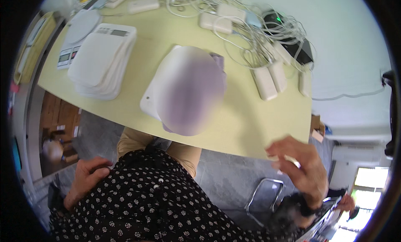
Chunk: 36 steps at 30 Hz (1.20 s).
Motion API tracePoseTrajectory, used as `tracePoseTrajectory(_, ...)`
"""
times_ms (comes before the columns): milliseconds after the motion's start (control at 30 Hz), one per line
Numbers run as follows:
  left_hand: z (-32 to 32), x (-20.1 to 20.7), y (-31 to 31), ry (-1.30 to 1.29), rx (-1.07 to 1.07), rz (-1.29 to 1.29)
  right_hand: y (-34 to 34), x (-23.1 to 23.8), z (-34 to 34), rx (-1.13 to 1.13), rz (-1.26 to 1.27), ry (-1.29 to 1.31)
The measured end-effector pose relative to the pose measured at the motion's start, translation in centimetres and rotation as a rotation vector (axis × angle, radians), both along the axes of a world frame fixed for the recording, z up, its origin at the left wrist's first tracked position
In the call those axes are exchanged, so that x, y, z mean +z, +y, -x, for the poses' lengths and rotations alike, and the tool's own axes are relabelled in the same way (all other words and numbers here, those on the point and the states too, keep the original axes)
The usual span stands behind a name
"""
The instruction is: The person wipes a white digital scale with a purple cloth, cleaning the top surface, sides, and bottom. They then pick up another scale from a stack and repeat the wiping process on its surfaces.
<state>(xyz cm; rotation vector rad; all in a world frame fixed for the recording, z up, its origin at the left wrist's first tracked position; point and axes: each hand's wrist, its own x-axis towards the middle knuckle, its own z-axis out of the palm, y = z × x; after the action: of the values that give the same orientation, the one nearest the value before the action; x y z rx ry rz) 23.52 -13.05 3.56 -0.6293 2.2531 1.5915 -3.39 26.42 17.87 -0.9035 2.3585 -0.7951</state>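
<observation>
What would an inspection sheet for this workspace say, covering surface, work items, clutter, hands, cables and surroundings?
Surface: pale yellow table, no spill visible.
Work items: purple item, blurred, on a white device.
Clutter: stack of white scales at left; white blocks and a black box toward the far right.
Hands: left hand beside the black patterned clothing, grip unclear; right hand near the table's front edge, fingers apart, nothing seen in it.
Cables: white cables tangled around the blocks and box.
Surroundings: metal-framed chair, grey floor, pale wall.
</observation>
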Motion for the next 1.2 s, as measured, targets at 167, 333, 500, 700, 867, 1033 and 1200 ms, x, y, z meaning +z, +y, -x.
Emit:
tracePoseTrajectory(167, 5.7, 3.9, 0.8, 0.123, -0.015, -0.164, 0.3, 3.4, 3.3, -0.266, 0.537, -0.184)
tracePoseTrajectory(333, 12.9, 5.6, 3.4, 0.478, -0.206, -0.384, -5.4, 0.4, 11.6, 0.034, 1.550, -0.684)
tracePoseTrajectory(500, 16.7, 5.0, 7.1, 0.705, -0.109, -0.546, -11.5, -1.9, 12.2, -0.185, 1.754, -0.861)
tracePoseTrajectory(700, 21.3, 3.9, 9.4, 0.622, -0.105, -0.712, -17.5, -4.1, 11.1, -0.326, 1.796, -0.868)
tracePoseTrajectory(867, 21.0, 1.7, 8.7, 0.789, -0.264, -0.427, -19.2, -6.7, 11.5, -0.374, 1.652, -0.696)
tracePoseTrajectory(1033, 25.2, -2.2, 5.2, 1.093, -0.002, 0.386, -18.5, -11.0, 9.3, -0.218, 0.545, 0.322)
tracePoseTrajectory(1200, 28.4, -5.7, 3.0, 0.910, 0.080, 0.415, -18.4, -16.1, 6.5, 0.203, 0.246, 0.652)
